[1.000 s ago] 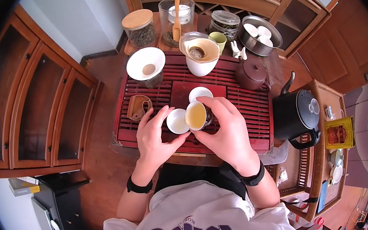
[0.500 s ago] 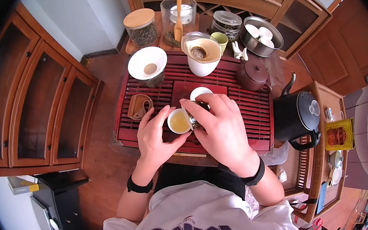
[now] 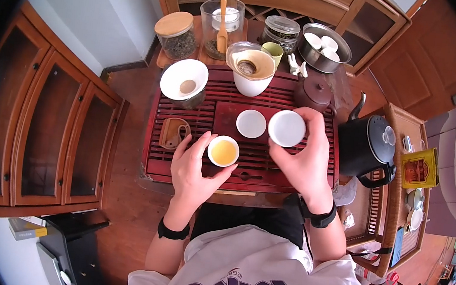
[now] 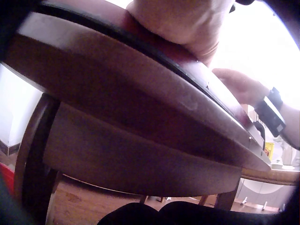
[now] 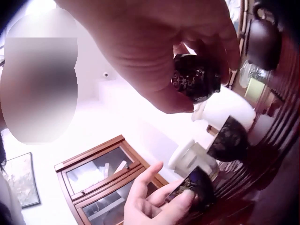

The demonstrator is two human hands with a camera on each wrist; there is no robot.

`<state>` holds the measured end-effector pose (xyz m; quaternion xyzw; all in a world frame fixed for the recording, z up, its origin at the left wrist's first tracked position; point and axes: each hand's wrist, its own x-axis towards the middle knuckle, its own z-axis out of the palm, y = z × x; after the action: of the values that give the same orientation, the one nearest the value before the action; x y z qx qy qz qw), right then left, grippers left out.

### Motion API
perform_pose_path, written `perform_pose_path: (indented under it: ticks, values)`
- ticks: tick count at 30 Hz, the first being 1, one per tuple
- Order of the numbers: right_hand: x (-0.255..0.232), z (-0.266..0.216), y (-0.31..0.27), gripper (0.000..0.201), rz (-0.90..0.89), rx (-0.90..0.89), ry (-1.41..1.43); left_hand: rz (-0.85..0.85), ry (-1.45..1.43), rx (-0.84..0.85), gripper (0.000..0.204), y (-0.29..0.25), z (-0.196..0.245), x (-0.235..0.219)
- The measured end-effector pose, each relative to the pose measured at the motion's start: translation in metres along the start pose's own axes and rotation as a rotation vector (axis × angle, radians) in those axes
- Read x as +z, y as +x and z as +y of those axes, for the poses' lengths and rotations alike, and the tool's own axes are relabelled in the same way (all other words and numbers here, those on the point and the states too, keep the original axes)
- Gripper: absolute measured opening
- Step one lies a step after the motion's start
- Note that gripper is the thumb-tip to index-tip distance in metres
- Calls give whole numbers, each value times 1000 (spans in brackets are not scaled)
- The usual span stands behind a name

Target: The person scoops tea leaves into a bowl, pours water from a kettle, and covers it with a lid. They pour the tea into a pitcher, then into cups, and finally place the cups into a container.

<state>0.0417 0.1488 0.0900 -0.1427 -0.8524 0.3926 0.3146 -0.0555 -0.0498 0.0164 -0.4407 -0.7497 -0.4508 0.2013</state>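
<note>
I saw the left hand (image 3: 191,167) pinch a filled cup (image 3: 223,152), the right hand (image 3: 311,162) grip another cup (image 3: 287,128), fingers flanking a third cup (image 3: 251,124).

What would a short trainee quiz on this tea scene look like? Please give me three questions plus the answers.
1. True or false: the cup of yellow liquid is held in the left hand.
2. What stands to the right of the slatted red tray: (a) the wooden-lidded jar, (b) the black kettle, (c) the green cup?
3. How many white cups sit in the metal pan?

Key: 1 true; 2 b; 3 three.
</note>
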Motion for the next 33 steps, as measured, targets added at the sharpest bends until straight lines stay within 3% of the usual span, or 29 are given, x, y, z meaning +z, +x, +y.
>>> perform_pose_path:
  ticks: [1,5,18,21,23,25,27,29,31,33]
  values:
    - [-3,4,-2,52,15,86,27,-6,11,0,88,0,0,0]
    - [-6,25,-18,53,-33,136,-34,-19,-1,-32,89,-2,0,0]
    - [1,35,-41,76,-26,133,-63,8,-140,-176,87,-5,1,2]
    - [-4,26,-41,77,27,40,-140,33,-240,-194,87,-2,3,-1]
    - [-8,25,-40,77,177,-128,-239,58,-216,-212,87,3,10,-5]
    - [-15,19,-35,71,263,-267,-139,71,-217,-187,88,11,17,-9]
    - [-13,23,-29,68,219,-289,139,83,-217,-161,88,20,25,-12]
    - [-18,4,-18,70,150,-330,-33,83,-292,-92,90,30,33,-14]
    - [-10,-1,-13,78,30,-183,-127,49,-302,-80,93,32,34,-12]
    - [3,22,-14,74,-37,-151,-416,67,-302,-73,94,31,30,-4]
